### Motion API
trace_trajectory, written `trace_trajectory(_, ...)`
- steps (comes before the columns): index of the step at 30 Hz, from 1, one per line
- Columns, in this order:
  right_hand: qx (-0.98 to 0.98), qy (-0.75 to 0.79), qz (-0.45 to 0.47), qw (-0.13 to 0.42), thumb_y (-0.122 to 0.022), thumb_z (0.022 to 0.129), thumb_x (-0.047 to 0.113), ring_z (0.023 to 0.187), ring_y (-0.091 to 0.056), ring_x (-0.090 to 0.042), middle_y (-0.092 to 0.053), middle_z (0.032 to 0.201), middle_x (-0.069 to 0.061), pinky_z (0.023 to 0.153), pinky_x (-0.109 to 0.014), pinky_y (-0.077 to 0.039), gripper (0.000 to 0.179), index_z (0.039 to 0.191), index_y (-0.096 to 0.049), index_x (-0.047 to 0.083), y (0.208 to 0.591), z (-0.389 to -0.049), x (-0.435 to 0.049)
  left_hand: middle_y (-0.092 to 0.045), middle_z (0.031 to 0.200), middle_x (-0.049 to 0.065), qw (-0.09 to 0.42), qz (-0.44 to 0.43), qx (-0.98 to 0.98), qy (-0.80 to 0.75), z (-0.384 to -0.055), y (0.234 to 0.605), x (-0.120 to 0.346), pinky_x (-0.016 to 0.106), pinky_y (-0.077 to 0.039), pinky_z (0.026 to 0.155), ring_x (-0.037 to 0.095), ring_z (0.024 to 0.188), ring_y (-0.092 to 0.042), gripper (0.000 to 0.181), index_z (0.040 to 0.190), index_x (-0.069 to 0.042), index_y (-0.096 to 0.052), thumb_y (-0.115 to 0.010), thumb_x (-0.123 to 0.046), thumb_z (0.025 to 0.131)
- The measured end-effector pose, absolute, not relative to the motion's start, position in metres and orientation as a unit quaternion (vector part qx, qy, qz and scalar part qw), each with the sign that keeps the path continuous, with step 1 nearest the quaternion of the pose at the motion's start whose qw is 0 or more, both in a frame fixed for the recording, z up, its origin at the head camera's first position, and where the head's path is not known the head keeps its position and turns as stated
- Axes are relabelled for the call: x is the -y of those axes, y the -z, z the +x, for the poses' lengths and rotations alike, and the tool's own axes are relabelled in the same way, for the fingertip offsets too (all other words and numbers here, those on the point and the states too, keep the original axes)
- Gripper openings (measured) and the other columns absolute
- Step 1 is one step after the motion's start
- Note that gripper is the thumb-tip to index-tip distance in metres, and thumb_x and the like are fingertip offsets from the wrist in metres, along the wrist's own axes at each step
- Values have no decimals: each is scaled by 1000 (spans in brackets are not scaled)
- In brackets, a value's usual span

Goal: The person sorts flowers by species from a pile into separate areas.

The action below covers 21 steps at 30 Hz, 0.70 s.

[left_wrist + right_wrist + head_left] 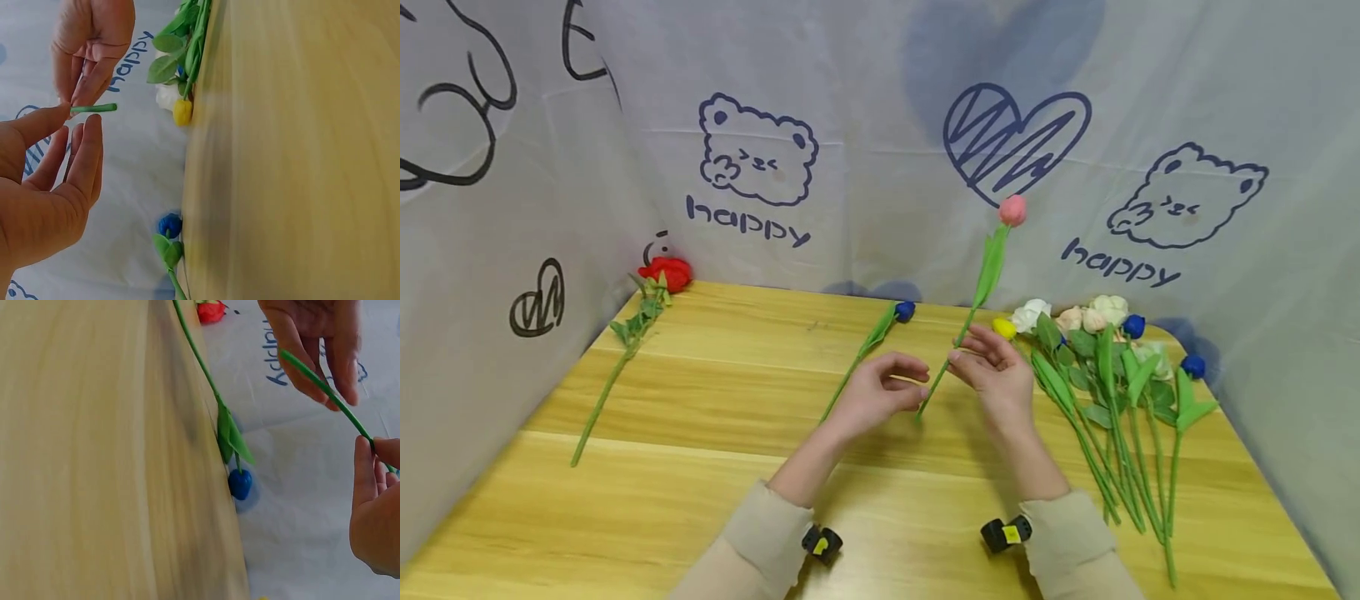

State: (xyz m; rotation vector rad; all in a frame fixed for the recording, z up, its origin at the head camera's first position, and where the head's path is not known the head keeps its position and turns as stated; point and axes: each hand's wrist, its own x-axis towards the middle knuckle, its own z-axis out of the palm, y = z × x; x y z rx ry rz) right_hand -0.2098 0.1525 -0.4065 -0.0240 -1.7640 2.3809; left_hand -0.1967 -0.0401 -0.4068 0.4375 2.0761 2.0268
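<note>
A pink artificial tulip [1012, 211] with a green stem is held up over the table, tilted with its bloom up and to the right. My right hand [1000, 379] pinches its stem between thumb and fingers. The right wrist view shows that same pinch on the green stem [331, 394]. Close by the stem's lower end is my left hand [883, 387], its thumb and fingers spread apart around the end without gripping it. Behind the left hand a blue tulip [905, 312] lies on the table, part of its stem covered by that hand.
A red rose [668, 273] lies at the far left of the wooden table [700, 517]. Several white, pale, blue and yellow flowers form a bunch [1105, 400] on the right. White cloth [880, 167] with drawn bears and hearts encloses the back and sides.
</note>
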Motion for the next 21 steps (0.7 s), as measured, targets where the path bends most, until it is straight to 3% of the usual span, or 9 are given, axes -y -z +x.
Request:
trace_trajectory(8, 582, -808, 2, 93, -67, 92, -18, 92, -71, -14, -71, 100, 0, 85, -35, -63, 48, 137, -59, -6, 409, -209, -146, -72, 118, 15, 109, 156, -730, -656, -199, 414, 42, 35, -62, 85, 27, 105, -73, 26, 121, -1, -71, -75, -4, 95)
trace_trajectory(21, 584, -808, 8, 84, -69, 90, -18, 91, -71, -13, -72, 99, 0, 83, -33, -64, 49, 137, -59, -7, 411, -208, -149, -74, 113, 13, 114, 158, -736, -648, -198, 415, 39, 32, -62, 84, 22, 101, -72, 30, 125, -1, -71, -73, -3, 96)
